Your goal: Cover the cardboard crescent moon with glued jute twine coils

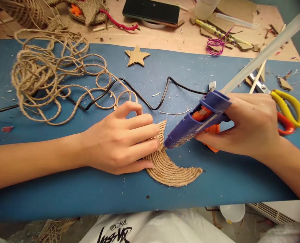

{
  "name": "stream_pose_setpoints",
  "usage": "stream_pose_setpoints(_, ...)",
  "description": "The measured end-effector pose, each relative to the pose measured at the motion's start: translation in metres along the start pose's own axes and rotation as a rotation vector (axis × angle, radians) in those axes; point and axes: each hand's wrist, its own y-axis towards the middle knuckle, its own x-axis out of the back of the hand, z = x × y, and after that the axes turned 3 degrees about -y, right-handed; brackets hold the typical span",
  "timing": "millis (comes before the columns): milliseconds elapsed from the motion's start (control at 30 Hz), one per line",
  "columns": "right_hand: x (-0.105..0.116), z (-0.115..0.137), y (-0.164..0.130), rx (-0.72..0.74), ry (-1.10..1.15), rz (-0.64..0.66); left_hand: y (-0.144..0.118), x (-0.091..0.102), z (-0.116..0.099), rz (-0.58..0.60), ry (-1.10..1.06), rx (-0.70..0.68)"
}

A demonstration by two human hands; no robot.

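Observation:
A crescent moon shape (176,173) covered in rows of jute twine lies on the blue work surface. My left hand (124,138) rests over its upper left part, fingers bent and holding it down; that part is hidden beneath them. A loose length of twine runs from the pile to my left fingers. My right hand (253,121) is wrapped around a blue hot glue gun (190,126) with an orange trigger. The gun's nozzle points down left and meets the inner edge of the crescent. From its back end sticks a long translucent glue stick (263,52).
A tangled pile of jute twine (46,74) lies at left, crossed by a black cord (155,107). Behind are a cardboard star (137,56) and a phone (151,11). Scissors (295,106) with yellow and orange handles lie beside my right hand. Purple wire (215,46) and scraps lie farther back.

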Motion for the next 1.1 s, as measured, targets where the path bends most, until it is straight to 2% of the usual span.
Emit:
stream_pose_setpoints(400,0.000,0.003,0.003,-0.027,0.011,0.041,0.002,0.003,-0.009,-0.041,0.004,-0.083)
stream_pose_setpoints(1100,-0.004,-0.013,-0.002,0.088,0.069,0.106,0.002,0.001,-0.008,-0.060,-0.033,-0.112)
